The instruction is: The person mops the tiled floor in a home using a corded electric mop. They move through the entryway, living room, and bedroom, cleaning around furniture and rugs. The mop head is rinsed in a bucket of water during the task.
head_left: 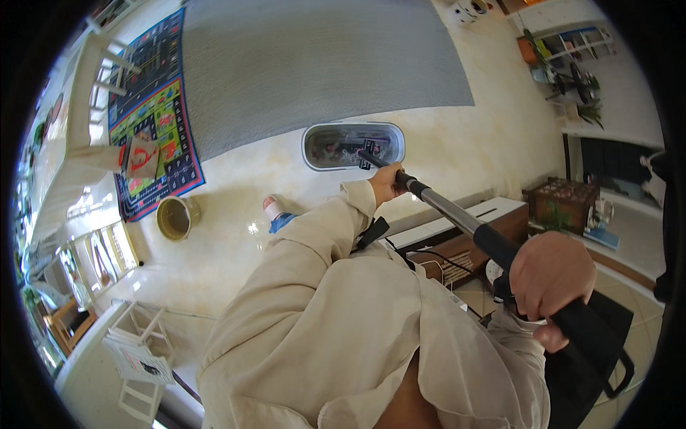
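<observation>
A long-handled mop slants across the view, its metal-and-black pole (450, 212) running from the lower right down to a grey oblong bucket (310, 163). The dark mop head (369, 156) is inside the bucket, where what looks like water surrounds it. My left hand (386, 184) is closed round the lower part of the pole, close above the bucket. Higher up, my right hand (554, 277) wraps the black grip near the looped handle end. Both arms wear loose beige sleeves.
A grey rug (314, 64) lies beyond the bucket. At the left are a colourful play mat (168, 129) and a round tan bin (176, 218). A low white-topped wooden cabinet (464, 225) with cables stands at the right. A foot (272, 207) shows on the glossy floor.
</observation>
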Available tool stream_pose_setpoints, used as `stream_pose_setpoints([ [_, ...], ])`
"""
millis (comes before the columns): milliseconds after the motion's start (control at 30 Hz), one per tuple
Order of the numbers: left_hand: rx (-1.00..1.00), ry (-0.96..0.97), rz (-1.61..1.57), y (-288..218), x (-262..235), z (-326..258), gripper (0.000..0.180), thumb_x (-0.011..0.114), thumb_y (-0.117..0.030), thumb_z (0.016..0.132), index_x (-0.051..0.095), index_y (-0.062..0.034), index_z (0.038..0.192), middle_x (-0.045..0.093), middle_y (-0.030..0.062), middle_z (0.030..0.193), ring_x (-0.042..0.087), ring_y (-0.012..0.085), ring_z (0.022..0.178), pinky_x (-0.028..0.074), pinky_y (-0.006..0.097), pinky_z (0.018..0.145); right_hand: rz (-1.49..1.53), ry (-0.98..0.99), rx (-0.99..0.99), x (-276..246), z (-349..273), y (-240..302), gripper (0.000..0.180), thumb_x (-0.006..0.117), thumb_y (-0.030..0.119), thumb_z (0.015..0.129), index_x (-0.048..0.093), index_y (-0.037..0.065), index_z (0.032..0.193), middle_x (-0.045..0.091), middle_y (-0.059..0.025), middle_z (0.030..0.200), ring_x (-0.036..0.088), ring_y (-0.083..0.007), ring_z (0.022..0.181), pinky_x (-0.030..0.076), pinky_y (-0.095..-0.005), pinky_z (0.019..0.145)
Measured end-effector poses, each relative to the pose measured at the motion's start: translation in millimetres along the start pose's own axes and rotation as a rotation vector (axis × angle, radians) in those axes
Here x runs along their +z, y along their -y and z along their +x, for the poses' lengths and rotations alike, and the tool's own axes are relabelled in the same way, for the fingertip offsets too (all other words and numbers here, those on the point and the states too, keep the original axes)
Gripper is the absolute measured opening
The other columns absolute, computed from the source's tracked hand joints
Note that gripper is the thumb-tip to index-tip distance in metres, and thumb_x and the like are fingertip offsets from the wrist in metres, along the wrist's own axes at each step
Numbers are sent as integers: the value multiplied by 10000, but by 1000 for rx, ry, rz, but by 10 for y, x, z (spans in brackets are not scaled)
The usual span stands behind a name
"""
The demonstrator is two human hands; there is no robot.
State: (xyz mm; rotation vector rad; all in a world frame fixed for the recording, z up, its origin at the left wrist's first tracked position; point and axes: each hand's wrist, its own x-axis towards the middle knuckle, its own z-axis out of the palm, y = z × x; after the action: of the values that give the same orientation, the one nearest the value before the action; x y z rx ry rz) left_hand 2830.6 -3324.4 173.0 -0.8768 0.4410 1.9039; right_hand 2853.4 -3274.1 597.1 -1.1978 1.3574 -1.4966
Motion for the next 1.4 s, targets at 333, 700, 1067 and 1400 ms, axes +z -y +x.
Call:
stream_pose_setpoints([
  [333,-50,78,-115,562,1080,547,112,517,-24,739,405,-34,735,454,88,676,508,234,609,493,382,611,-588,-1210,-284,588,-960,33,209,601,171,781,414,104,715,485,-1,527,454,-115,425,377,-249,446],
  [700,-187,154,18,815,1973,558,162,580,-64,741,428,-42,792,488,76,707,535,210,589,516,343,562,-683,-1087,-109,297,-1591,826,225,625,245,742,416,169,708,540,71,550,518,-29,458,406,-159,457],
  [1067,-344,53,152,442,2219,1325,133,579,-82,725,447,-70,731,473,60,683,512,200,578,502,345,541,-568,-1084,-109,-754,-1891,377,202,635,143,720,437,109,709,541,34,538,523,-76,453,430,-199,473],
  [1400,-351,34,271,485,2327,2183,116,561,-153,757,467,-84,760,485,60,681,538,218,569,495,353,484,-386,-1216,-264,-1283,-2711,6,210,634,134,691,459,119,805,509,64,490,477,-53,389,348,-171,401],
])
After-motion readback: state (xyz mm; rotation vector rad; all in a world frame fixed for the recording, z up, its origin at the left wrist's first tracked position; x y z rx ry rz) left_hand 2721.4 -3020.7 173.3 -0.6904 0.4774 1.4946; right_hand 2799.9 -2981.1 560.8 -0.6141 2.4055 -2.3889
